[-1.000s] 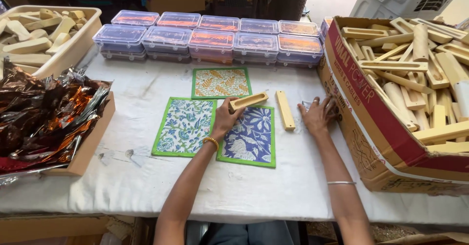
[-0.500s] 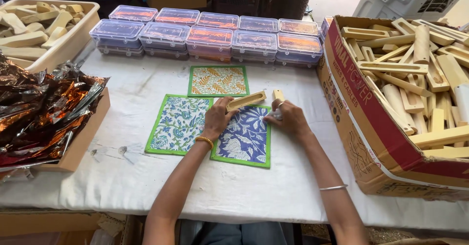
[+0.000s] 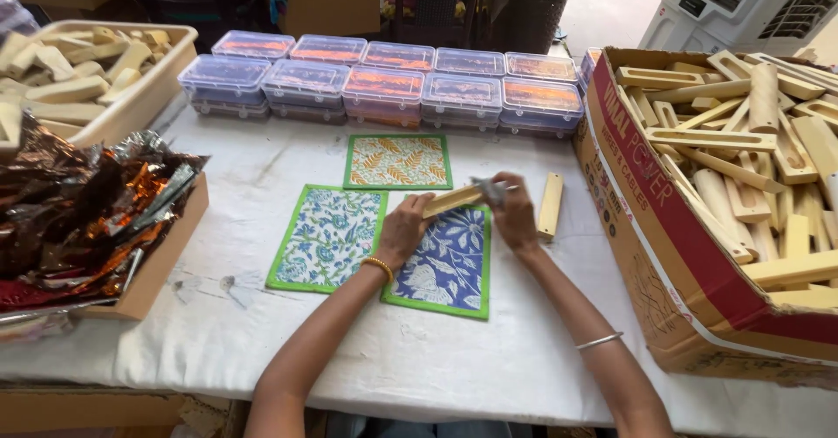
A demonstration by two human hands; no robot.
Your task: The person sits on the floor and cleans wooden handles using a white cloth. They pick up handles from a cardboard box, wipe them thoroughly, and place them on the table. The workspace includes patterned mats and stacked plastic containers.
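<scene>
From the head camera, both forearms reach up from the bottom edge and meet over the middle of a white-covered table. The left hand, with a gold bangle at the wrist, curls its fingers around the near end of a pale wooden block and holds it tilted just above a blue flower-printed mat. The right hand, with a thin silver bangle further down the forearm, is closed at the block's far end, pinching a small grey scrap against it; what the scrap is cannot be told. A 2nd wooden block lies flat on the cloth just right of the right hand, apart from it. Left of the blue mat lies a green-edged mat with blue and green print, and behind them a mat with an orange leaf print. A row of clear plastic lidded boxes runs along the far edge. A big cardboard box full of wooden pieces stands at the right, a low box of crinkled foil wrappers at the left, and a cream tub of wooden pieces behind it.
</scene>
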